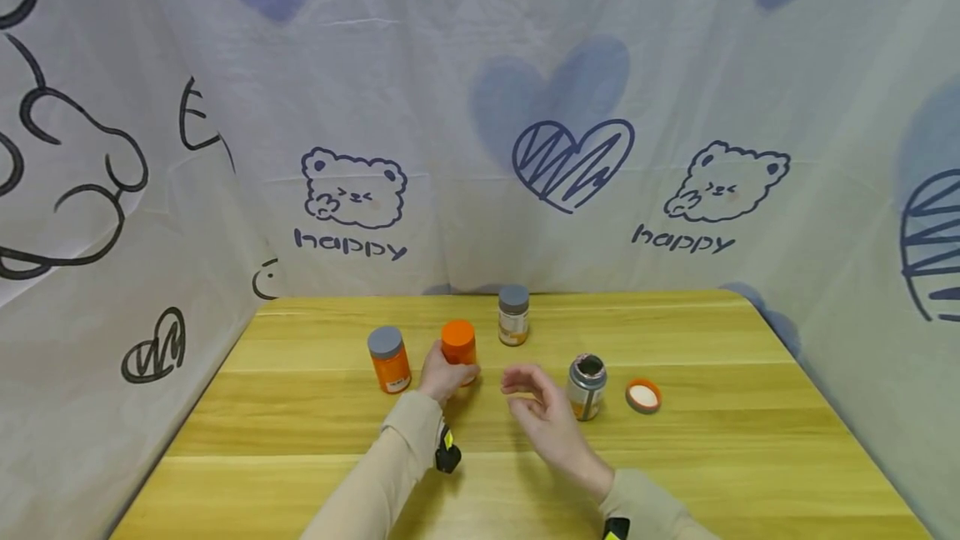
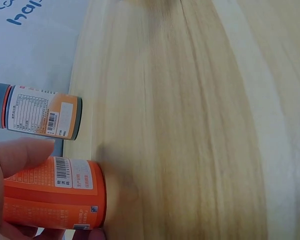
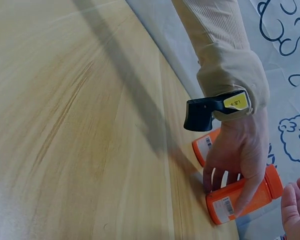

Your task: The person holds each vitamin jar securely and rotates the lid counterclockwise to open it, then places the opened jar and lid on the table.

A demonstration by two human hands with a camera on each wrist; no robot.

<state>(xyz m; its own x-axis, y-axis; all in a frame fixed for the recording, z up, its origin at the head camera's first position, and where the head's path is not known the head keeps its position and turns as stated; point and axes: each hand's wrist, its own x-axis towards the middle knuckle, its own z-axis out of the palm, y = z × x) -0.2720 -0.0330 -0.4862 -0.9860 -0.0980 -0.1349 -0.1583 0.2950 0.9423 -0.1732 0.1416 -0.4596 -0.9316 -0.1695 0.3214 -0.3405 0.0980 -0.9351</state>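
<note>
An orange jar with an orange lid (image 1: 459,338) stands on the table, and my left hand (image 1: 441,375) grips it around the side. In the left wrist view my thumb lies along this orange jar (image 2: 50,192), whose printed label faces the camera. Right of it, my right hand (image 1: 553,427) hovers above the table with fingers loosely curved and nothing in them. Closest to that hand is a lidless grey jar (image 1: 587,398), upright, with torn foil around its mouth. Its right-hand neighbour is a loose lid (image 1: 643,396), lying with its white inside up.
Left of the held jar stands an orange jar with a grey lid (image 1: 390,367). Farther back is a grey-lidded jar with a white and orange label (image 1: 513,320). A printed cloth (image 1: 450,215) hangs behind the wooden table (image 1: 720,473) and along both sides.
</note>
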